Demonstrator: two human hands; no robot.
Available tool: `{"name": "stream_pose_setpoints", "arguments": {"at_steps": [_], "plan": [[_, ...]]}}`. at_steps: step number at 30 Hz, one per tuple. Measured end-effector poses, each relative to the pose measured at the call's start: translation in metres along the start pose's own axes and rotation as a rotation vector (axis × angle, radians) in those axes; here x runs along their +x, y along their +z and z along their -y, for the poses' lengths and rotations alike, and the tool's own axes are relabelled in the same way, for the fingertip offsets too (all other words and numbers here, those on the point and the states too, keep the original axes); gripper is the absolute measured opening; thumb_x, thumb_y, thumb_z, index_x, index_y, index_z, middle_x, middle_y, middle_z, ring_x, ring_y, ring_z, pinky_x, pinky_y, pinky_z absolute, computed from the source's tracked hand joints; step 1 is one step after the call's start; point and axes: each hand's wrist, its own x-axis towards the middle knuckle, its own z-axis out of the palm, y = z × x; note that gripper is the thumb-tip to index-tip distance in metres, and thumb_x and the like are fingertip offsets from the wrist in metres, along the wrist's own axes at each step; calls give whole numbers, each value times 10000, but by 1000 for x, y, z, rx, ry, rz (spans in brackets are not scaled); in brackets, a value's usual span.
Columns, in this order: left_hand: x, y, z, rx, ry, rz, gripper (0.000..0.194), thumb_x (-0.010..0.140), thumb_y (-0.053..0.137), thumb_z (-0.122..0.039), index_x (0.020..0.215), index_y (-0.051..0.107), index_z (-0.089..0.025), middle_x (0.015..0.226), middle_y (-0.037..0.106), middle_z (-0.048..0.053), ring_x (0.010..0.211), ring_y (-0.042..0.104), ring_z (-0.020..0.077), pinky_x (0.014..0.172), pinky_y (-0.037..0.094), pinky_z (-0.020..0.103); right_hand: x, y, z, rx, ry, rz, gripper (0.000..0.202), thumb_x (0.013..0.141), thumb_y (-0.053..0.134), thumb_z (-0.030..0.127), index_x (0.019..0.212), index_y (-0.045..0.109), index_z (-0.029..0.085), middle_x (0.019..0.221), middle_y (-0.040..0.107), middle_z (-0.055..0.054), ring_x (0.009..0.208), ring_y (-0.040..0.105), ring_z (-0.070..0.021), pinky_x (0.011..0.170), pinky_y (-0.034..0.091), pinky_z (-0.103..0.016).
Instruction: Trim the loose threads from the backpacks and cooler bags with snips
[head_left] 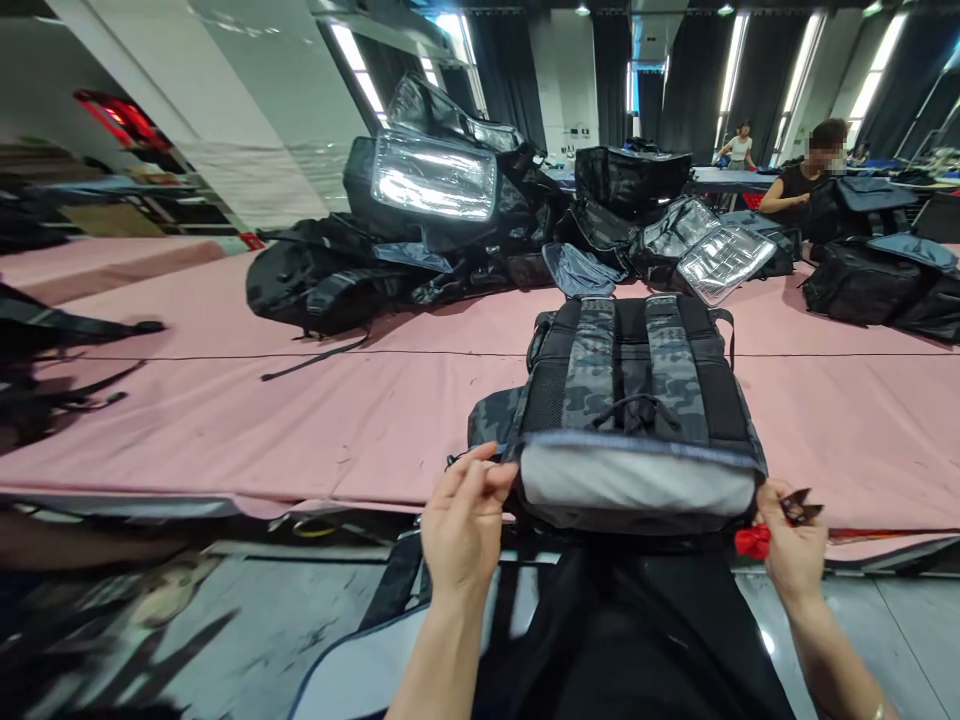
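A black and grey camouflage backpack [634, 375] lies on the pink-covered table in front of me, its two shoulder straps facing up. Along its near end, a blue-edged flap with a pale lining [637, 482] is stretched between my hands. My left hand [466, 515] pinches the flap's left corner between thumb and fingers. At the right corner, my right hand [793, 540] grips the edge and also has small thread snips [802, 506] in it, dark blades up and a red part below. My palm covers the middle of the snips.
Black backpacks [322, 275] and bags with silver lining [435, 178] are piled at the table's back. More bags [885, 285] lie right, near a seated person [810, 180]. Dark straps [67, 330] reach in from the left. Black cloth [630, 630] hangs below the table's [187, 420] front edge.
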Motion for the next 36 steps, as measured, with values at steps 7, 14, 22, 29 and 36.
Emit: {"name": "stream_pose_setpoints", "arguments": {"at_steps": [7, 14, 22, 29, 36], "plan": [[-18, -41, 22, 298, 19, -207, 313, 690, 660, -431, 826, 618, -153, 740, 598, 8, 627, 529, 108, 657, 487, 267, -1, -19, 9, 69, 186, 211, 322, 785, 616, 463, 818, 584, 145, 559, 458, 20, 473, 420, -98, 409, 338, -188], [-29, -51, 45, 820, 284, 29, 236, 734, 612, -373, 901, 609, -207, 965, 562, 44, 815, 522, 164, 716, 455, 285, -32, -10, 26, -240, -78, 368, 377, 851, 522, 383, 1168, 470, 187, 1029, 576, -94, 921, 574, -196, 750, 487, -270], [-81, -20, 60, 860, 410, 250, 75, 792, 563, -240, 843, 529, -198, 879, 529, 34, 869, 516, 181, 766, 431, 328, -63, 17, 61, -324, -326, 690, 115, 897, 460, 221, 845, 560, 202, 647, 592, 23, 544, 566, -104, 557, 433, -194], [-90, -17, 64, 892, 410, 264, 73, 800, 555, -220, 854, 511, -199, 886, 515, 36, 872, 513, 182, 766, 431, 328, -65, 26, 63, -377, -265, 707, 179, 841, 538, 253, 1011, 518, 200, 810, 625, -6, 666, 600, -140, 633, 470, -227], [-91, -18, 66, 894, 405, 253, 83, 801, 556, -236, 868, 521, -201, 890, 516, 39, 875, 512, 185, 767, 438, 326, -62, 42, 63, -528, -352, 721, 136, 868, 507, 300, 937, 565, 197, 828, 668, -29, 694, 636, -179, 668, 472, -269]]}}
